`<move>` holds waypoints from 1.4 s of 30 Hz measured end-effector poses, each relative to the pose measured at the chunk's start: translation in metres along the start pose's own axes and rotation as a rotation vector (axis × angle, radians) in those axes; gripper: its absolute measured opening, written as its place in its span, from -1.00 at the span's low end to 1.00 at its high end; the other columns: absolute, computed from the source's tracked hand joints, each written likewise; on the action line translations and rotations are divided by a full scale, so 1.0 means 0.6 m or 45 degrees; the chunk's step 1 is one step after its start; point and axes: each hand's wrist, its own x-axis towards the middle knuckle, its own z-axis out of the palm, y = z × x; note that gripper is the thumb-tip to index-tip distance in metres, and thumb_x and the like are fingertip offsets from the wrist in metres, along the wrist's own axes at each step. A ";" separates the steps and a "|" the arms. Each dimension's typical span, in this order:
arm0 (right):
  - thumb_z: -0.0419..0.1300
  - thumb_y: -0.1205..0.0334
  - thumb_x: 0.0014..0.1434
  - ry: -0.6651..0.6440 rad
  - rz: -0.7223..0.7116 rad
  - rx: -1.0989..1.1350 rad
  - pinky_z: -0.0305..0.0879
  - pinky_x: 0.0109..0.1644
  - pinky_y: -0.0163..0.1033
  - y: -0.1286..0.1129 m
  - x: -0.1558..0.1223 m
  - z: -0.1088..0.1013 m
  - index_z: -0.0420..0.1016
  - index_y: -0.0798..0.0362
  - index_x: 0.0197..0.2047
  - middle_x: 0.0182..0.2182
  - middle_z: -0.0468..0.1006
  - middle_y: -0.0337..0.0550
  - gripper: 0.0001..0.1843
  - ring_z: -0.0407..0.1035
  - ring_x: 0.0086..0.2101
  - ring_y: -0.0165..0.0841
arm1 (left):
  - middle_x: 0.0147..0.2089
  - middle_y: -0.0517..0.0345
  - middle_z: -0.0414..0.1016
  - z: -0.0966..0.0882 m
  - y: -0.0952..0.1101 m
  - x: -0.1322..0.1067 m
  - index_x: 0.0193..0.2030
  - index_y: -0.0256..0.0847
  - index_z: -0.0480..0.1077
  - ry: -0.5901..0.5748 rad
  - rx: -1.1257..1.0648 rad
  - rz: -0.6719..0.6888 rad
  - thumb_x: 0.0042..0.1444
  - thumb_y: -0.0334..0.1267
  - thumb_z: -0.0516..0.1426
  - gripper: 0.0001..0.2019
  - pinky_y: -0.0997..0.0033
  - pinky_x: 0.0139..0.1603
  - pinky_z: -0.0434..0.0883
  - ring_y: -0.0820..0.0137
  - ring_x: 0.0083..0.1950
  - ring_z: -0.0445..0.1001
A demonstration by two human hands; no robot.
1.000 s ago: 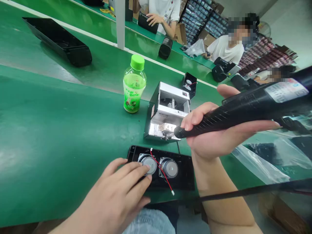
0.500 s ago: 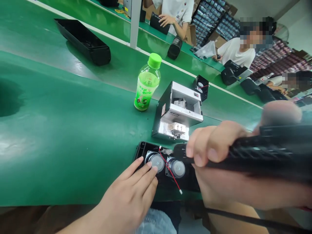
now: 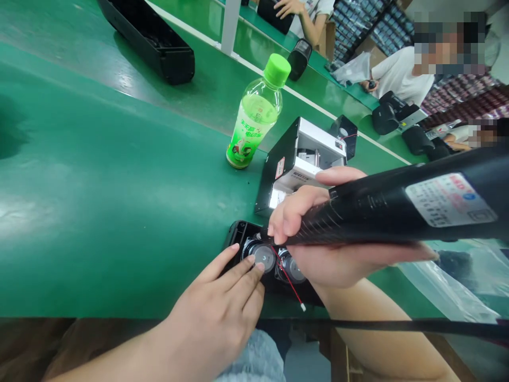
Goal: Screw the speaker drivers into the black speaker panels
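My left hand (image 3: 222,302) lies with fingers outstretched over a black speaker housing (image 3: 237,230). Its fingertips touch the left round speaker driver (image 3: 267,257). A second speaker driver (image 3: 293,269) sits beside it, partly covered by my right hand (image 3: 324,262). That hand is wrapped around a black electric screwdriver (image 3: 374,209) with a white label, held nearly level. The screwdriver's tip is down at the housing, by the upper edge of the left driver; whether it meets a screw I cannot tell. A red wire (image 3: 293,289) with a white plug crosses between the drivers.
Behind the housing stands a silver and black machine (image 3: 278,164), with a green-capped bottle (image 3: 254,116) to its left. An open black casing (image 3: 159,48) lies at the far left. A plastic bag (image 3: 457,276) is at right. Co-workers sit across the green table (image 3: 119,212).
My right hand has brought the screwdriver leftward, its tip passing from between the drivers to the left driver's upper edge. The left hand stays on the driver. The view has shifted slightly.
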 end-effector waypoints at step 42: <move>0.28 -0.55 0.21 0.301 -0.404 -0.247 0.43 -0.53 -0.12 -0.115 0.036 -0.027 0.68 -0.21 -0.06 -0.57 0.58 -0.33 -0.39 0.38 -0.64 -0.27 | 0.47 -0.12 0.54 -0.009 -0.025 -0.022 0.35 -0.22 0.50 0.062 -0.067 -0.072 0.39 -0.44 0.26 -0.58 -0.04 0.62 0.36 0.08 0.50 0.48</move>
